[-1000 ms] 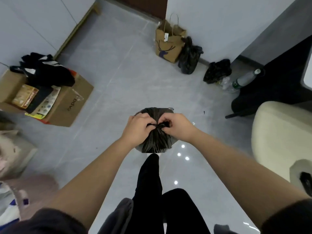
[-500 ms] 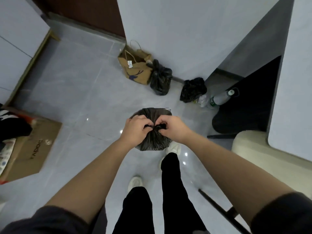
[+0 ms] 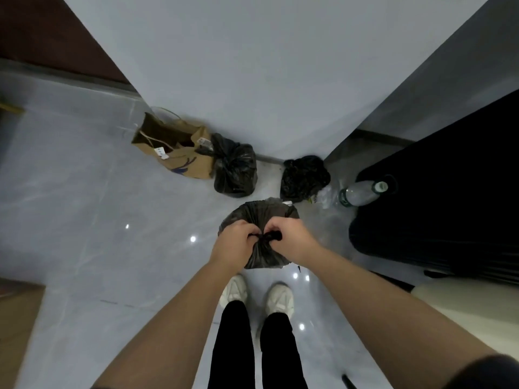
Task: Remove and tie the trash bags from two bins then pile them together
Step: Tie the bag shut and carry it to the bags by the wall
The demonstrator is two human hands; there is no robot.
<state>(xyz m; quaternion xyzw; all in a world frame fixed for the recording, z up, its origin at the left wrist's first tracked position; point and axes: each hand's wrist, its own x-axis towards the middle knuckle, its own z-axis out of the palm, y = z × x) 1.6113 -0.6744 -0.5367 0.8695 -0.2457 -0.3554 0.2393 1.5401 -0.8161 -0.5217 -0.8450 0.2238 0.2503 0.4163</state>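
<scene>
At the left edge of the grey tiled floor (image 3: pixel 84 220), low in the view, the corner of a cardboard box (image 3: pixel 16 327) shows. Farther along, at the foot of the white wall (image 3: pixel 252 66), a brown paper bag (image 3: pixel 179 155) with cord handles leans open. A black knotted trash bag (image 3: pixel 236 169) sits touching its right side.

Nearer the person, in the middle of the floor, the left hand (image 3: pixel 234 245) has its fingers curled tight round the gathered neck of the held trash bag (image 3: pixel 258 214). The right hand (image 3: pixel 292 237) pinches the same neck from the other side, so the two hands meet at the twist of dark plastic. The body of the held trash bag bulges out past the hands toward the wall and also shows below them, just ahead of a pair of white shoes (image 3: pixel 234 290). Whether its bottom touches the floor cannot be told.

To the right, by the wall corner, lies a crumpled trash bag (image 3: pixel 304 175), set apart from the knotted trash bag by a strip of bare floor. The held trash bag is just in front of that strip. A clear plastic bottle (image 3: pixel 361 192) lies on its side just right of the crumpled trash bag. Beyond it a black mass of furniture (image 3: pixel 449 206) fills the right edge, too dark to make out
</scene>
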